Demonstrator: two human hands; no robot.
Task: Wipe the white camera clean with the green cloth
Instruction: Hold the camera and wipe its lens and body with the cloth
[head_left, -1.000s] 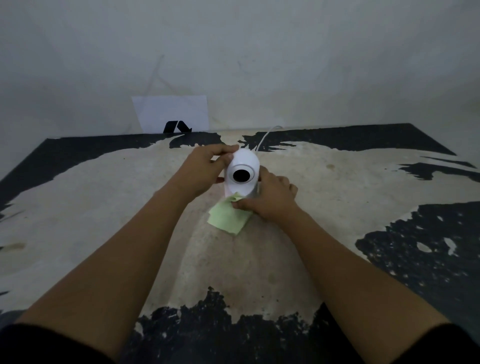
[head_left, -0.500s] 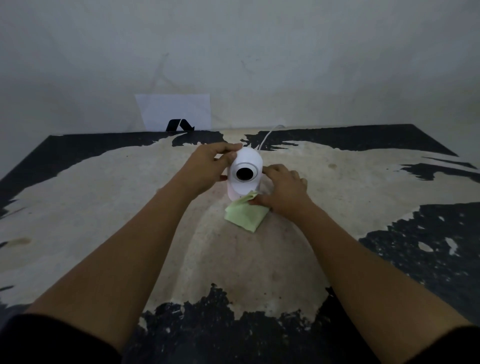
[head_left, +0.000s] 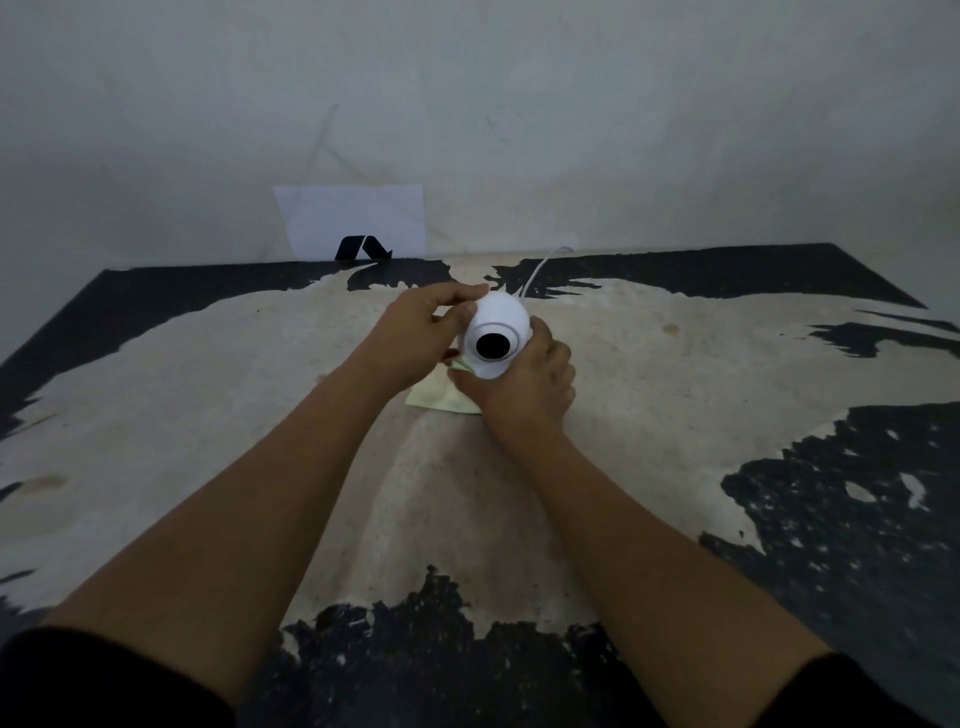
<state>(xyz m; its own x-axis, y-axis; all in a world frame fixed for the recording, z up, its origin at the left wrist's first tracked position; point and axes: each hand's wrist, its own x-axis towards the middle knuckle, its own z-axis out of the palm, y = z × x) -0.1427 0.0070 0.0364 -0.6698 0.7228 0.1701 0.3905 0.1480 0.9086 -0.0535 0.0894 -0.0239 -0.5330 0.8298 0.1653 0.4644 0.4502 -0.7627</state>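
White camera (head_left: 496, 338), one, rounded with a black lens facing the viewer, near the middle of the worn black-and-beige table (head_left: 675, 364), held between two hands: left hand (head_left: 415, 332) pinching its upper left side, right hand (head_left: 524, 389) closed on one green cloth (head_left: 441, 399) pressed at its base, largely hiding the cloth. One white cable (head_left: 537, 270) trailing back toward the wall; one white sheet (head_left: 353, 218) leaning there.
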